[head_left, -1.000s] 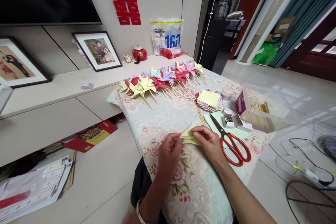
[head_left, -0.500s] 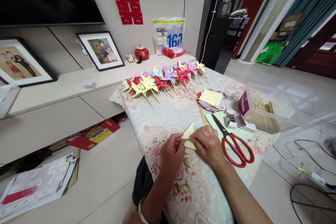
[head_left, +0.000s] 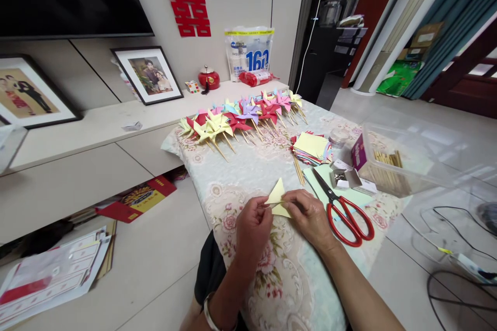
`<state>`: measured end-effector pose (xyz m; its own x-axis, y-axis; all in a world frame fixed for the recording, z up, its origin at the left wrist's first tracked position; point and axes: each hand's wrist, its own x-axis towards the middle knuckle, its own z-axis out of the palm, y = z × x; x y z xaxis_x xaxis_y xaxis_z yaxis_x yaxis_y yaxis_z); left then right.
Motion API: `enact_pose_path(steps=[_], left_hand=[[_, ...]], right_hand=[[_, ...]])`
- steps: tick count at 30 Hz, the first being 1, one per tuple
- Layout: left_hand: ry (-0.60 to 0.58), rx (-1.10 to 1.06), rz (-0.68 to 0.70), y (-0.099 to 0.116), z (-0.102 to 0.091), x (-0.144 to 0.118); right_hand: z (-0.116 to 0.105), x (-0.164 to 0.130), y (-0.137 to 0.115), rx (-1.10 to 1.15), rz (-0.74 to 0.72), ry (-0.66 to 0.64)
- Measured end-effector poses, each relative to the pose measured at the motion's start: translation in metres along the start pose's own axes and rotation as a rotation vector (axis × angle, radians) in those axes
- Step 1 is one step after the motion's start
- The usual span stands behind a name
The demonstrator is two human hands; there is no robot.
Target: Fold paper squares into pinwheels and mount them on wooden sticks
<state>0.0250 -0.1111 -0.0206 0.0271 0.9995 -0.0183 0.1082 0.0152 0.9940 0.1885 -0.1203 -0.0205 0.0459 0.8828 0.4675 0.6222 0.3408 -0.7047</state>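
Head cam looks down at a person sitting at a low desk (head_left: 240, 176) covered with a flowery cloth, and both hands are busy with one small piece of yellow paper (head_left: 278, 197). The left hand (head_left: 253, 227) pinches the paper's near-left edge between thumb and fingers, and the right hand (head_left: 310, 217) has its fingers closed on the right side of it, pressing it down toward the cloth. One triangular flap sticks up while the rest lies flatter, so it looks like the folding or shaping step of a pinwheel blade, not the pinning step yet. The paper sits just in front of the person, at the near middle of the desk. Red scissors (head_left: 345, 212) lie just to the right of the right hand on a pale green sheet (head_left: 349, 194), with a stack of coloured paper squares (head_left: 312, 147) behind them and a few wooden sticks (head_left: 298, 170) beside that stack. A clear plastic box (head_left: 404, 158) with more sticks sits further right. A row of finished pinwheels (head_left: 243, 116) lies along the far edge. Best guess, the next move needs the remaining corners brought to the middle and held there, which takes a steady pinch so the flap doesn't spring back.
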Motion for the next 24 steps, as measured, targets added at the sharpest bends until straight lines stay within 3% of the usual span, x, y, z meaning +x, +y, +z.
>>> enact_pose_path(steps=[6, 13, 24], left_hand=[[-0.007, 0.039, -0.003, -0.0002, 0.0, 0.0003], [0.005, 0.042, 0.024, 0.0013, 0.0006, 0.0002], [0.046, 0.183, 0.388, -0.0063, -0.0045, 0.0015]], right_hand=[[-0.0005, -0.0012, -0.0031, 0.092, 0.165, -0.001], [-0.0003, -0.0012, -0.0049, 0.112, 0.172, -0.012], [0.0001, -0.0001, -0.0051, 0.15, 0.216, -0.037]])
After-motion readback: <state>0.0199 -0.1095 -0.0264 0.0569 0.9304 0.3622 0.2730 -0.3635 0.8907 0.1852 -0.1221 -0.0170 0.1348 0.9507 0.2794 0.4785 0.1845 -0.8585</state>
